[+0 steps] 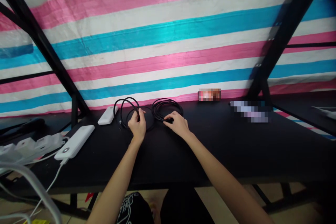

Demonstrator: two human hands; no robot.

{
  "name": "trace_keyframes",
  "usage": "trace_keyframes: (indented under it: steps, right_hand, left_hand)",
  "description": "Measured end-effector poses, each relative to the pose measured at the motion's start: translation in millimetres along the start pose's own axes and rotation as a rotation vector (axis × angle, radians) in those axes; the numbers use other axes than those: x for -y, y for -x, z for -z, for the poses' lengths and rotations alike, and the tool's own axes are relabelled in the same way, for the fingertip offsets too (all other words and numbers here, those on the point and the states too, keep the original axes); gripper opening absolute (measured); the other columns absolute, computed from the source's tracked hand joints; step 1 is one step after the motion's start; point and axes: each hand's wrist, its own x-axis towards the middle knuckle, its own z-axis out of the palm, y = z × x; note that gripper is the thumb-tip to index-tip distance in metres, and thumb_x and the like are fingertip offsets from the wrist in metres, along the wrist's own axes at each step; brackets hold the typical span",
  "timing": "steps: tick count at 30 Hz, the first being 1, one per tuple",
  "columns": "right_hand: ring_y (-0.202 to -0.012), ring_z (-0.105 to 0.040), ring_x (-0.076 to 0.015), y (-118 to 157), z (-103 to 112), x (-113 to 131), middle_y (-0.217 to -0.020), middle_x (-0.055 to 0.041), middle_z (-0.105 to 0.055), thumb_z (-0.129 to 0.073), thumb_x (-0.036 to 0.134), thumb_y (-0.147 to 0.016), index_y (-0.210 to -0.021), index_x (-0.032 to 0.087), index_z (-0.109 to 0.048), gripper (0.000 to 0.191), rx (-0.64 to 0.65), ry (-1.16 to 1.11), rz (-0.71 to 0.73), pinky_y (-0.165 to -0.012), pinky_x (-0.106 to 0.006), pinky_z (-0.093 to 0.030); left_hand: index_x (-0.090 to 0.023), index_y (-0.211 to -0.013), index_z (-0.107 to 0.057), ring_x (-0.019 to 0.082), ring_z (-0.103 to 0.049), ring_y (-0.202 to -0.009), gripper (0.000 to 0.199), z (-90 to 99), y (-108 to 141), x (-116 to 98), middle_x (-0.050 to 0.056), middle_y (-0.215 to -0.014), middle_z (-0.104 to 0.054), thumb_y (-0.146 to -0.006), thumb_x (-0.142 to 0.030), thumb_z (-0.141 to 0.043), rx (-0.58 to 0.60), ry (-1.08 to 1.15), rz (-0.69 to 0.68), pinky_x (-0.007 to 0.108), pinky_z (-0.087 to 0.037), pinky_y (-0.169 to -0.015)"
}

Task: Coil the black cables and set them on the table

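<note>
Loops of black cable rise from my left hand, whose fingers are closed round them above the black table. To the right, a coil of black cable with several turns rests near the table's back edge. My right hand pinches the front of that coil, thumb and forefinger together by a small dark part. A thinner loop of cable lies on the table between the two hands. Where the cable ends are is hard to make out.
Left of my hands, on the black table, lie a small white box-like device and a white power bank with a cable plugged in. White chargers line the far left. Blurred items sit at the back right. A striped sheet hangs behind.
</note>
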Motion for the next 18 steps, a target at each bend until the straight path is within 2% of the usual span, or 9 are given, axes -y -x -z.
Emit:
trace_keyframes:
  steps: [3,6,11,14,18]
  right_hand:
    - [-0.079,-0.058,-0.014,-0.1,-0.2,-1.1,-0.085,0.0021,-0.06,-0.067,0.029,-0.071,-0.081,0.028,-0.068,0.011,0.0,-0.002,0.006,-0.055,-0.022,-0.033]
    - [-0.076,-0.057,-0.0135,-0.2,-1.2,-1.0,-0.086,0.0019,-0.062,-0.066,0.029,-0.072,-0.081,0.027,-0.068,0.009,-0.014,-0.008,0.024,-0.055,-0.022,-0.033]
    - [-0.067,-0.056,-0.0118,-0.7,-2.3,1.9,-0.088,0.0024,-0.063,-0.063,0.031,-0.076,-0.08,0.026,-0.067,0.008,-0.078,-0.021,0.052,-0.055,-0.023,-0.035]
    - [-0.064,-0.055,-0.0114,-1.3,-2.3,3.7,-0.087,0.0013,-0.062,-0.06,0.032,-0.078,-0.082,0.024,-0.066,0.011,-0.136,-0.058,0.059,-0.056,-0.023,-0.036]
    - [-0.059,-0.054,-0.0112,-2.7,-3.1,4.6,-0.085,-0.0008,-0.06,-0.058,0.034,-0.08,-0.082,0.021,-0.066,0.015,-0.226,-0.125,0.069,-0.056,-0.024,-0.038]
  left_hand:
    - [-0.017,-0.074,-0.061,0.01,-0.048,-0.049,0.037,0.8,1.6,-3.3,-0.001,-0.056,-0.054,-0.088,-0.04,-0.036,0.093,-0.075,0.033,0.021,-0.033,-0.053]
    - [-0.019,-0.076,-0.062,0.011,-0.051,-0.052,0.039,0.2,3.3,-5.9,0.0,-0.056,-0.057,-0.089,-0.041,-0.032,0.282,-0.211,0.059,0.022,-0.033,-0.055]
    - [-0.021,-0.067,-0.058,0.013,-0.054,-0.056,0.036,-4.9,6.4,-3.8,-0.001,-0.056,-0.057,-0.087,-0.042,-0.036,0.549,-0.419,-0.041,0.023,-0.027,-0.052]
    - [-0.021,-0.063,-0.055,0.015,-0.054,-0.056,0.036,-7.8,7.7,-1.8,0.0,-0.056,-0.056,-0.086,-0.044,-0.037,0.636,-0.5,-0.071,0.024,-0.025,-0.05]
    - [-0.021,-0.064,-0.055,0.016,-0.057,-0.06,0.035,-9.6,7.9,-0.6,0.001,-0.06,-0.059,-0.085,-0.044,-0.038,0.674,-0.523,-0.067,0.024,-0.025,-0.051]
